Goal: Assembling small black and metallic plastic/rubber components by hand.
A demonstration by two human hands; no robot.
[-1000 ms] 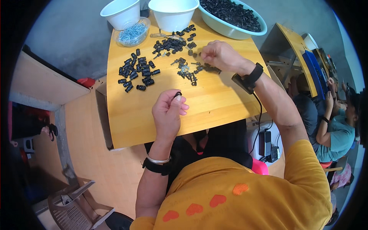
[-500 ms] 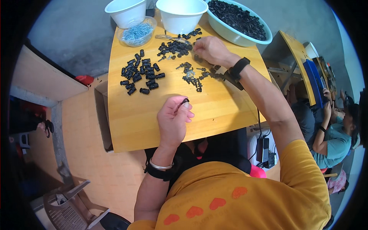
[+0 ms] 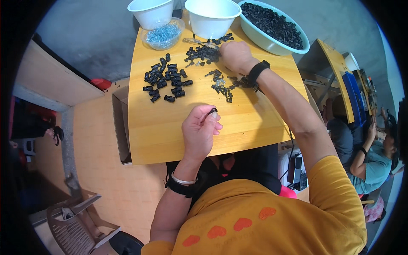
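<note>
My left hand (image 3: 199, 129) is closed near the front of the table (image 3: 170, 144), pinching a small black plastic part (image 3: 213, 111) between thumb and forefinger. Farther back, my right hand (image 3: 237, 57) is curled at the right edge of a heap of small black parts (image 3: 203, 53). Its fingertips are hidden, so what they hold cannot be made out. Thin black pegs (image 3: 221, 86) lie below it, mixed with tiny silvery springs. To the left is a group of black barrel-shaped cord locks (image 3: 169, 76).
A clear tub (image 3: 163, 36) of silvery springs stands at the back left, beside two white bowls (image 3: 212, 19). A pale blue basin (image 3: 272, 46) full of black parts stands at the back right. Scissors (image 3: 195, 41) lie behind the heap. At far right, another person sits working.
The whole view has shifted, so the table appears farther right and slightly higher. My right hand has moved slightly left over the table, its fingers more hidden. My left hand still pinches the black part.
</note>
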